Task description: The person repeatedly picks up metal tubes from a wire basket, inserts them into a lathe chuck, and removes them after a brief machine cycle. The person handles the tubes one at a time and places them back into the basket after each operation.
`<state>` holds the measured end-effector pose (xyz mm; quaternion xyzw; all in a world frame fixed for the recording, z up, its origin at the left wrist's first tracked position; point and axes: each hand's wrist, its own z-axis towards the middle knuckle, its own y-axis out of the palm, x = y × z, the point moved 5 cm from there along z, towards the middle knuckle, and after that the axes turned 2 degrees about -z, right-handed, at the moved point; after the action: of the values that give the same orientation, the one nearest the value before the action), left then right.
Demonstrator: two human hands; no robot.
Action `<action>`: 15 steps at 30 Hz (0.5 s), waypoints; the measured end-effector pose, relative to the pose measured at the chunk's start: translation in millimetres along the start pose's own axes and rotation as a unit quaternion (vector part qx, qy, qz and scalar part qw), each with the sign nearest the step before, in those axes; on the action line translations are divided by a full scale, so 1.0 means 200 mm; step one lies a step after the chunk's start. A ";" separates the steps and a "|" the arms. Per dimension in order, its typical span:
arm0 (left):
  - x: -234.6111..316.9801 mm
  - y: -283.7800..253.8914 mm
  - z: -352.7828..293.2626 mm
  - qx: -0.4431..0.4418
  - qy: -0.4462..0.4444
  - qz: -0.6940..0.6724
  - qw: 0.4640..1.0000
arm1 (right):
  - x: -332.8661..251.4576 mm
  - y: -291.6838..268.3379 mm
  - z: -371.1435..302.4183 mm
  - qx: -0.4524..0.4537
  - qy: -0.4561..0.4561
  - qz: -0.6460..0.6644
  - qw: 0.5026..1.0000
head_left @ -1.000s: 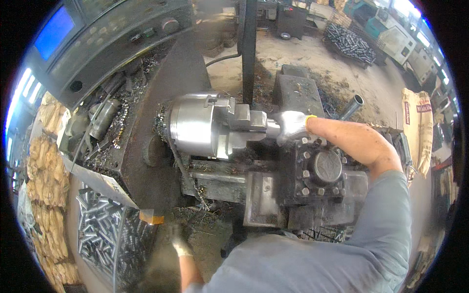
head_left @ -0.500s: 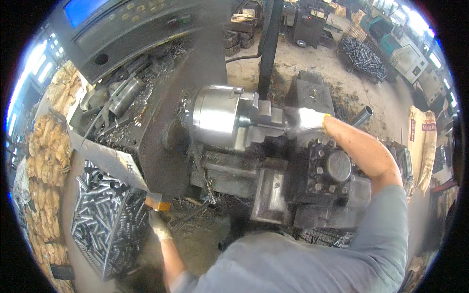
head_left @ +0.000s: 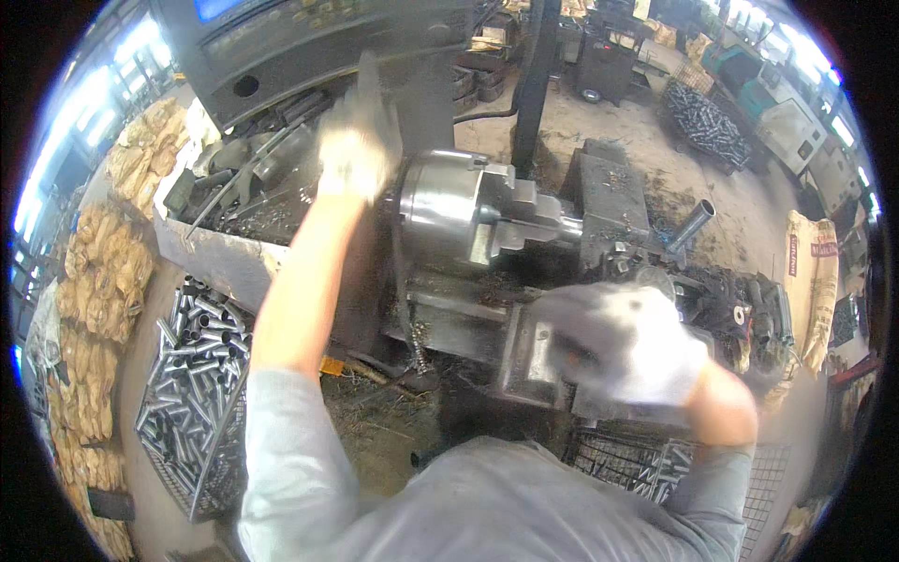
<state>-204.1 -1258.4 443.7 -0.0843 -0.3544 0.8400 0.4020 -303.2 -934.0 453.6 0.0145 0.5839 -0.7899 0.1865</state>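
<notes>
The lathe's silver chuck (head_left: 440, 195) stands in the middle, its stepped jaws (head_left: 520, 214) around a short shiny metal piece (head_left: 569, 228) whose end sticks out to the right. My left hand (head_left: 359, 150), in a pale glove, is raised left of the chuck, in front of the grey machine housing (head_left: 421, 84); motion smears its fingers. My right hand (head_left: 632, 342), in a white glove, is over the carriage and hides most of the tool post. Its fingers are blurred too, and I cannot make out whether they grip anything.
A wire basket of cut metal tubes (head_left: 192, 403) stands on the floor at left, beside stacked tan sacks (head_left: 98, 300). Dark chips lie in the tray (head_left: 220, 245). An upright tube (head_left: 691, 225) stands behind the carriage. Another basket of parts (head_left: 707, 122) is at far right.
My left hand has risen from beside the tube basket to the machine housing. My right hand has left the chuck's right end and come nearer, over the carriage. The view has shifted slightly.
</notes>
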 end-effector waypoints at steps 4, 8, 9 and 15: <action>-0.08 0.30 0.44 -0.103 -0.059 0.136 0.984 | -0.06 0.08 -0.04 0.049 -0.096 -0.017 0.994; 0.08 0.18 0.28 -0.006 -0.048 0.044 0.998 | -0.23 0.17 -0.02 0.115 -0.159 -0.024 0.980; 0.17 0.08 0.12 0.082 -0.005 0.054 0.995 | -0.32 0.20 0.01 0.111 -0.157 -0.033 0.981; 0.30 -0.26 -1.33 -0.026 0.011 -0.245 0.969 | -1.05 0.31 0.11 0.086 -0.267 0.006 0.960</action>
<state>-98.3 -1051.7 291.8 -0.0141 -0.3819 0.7051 0.5973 -84.1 -911.7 454.9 -0.1777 0.4427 -0.8113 0.3380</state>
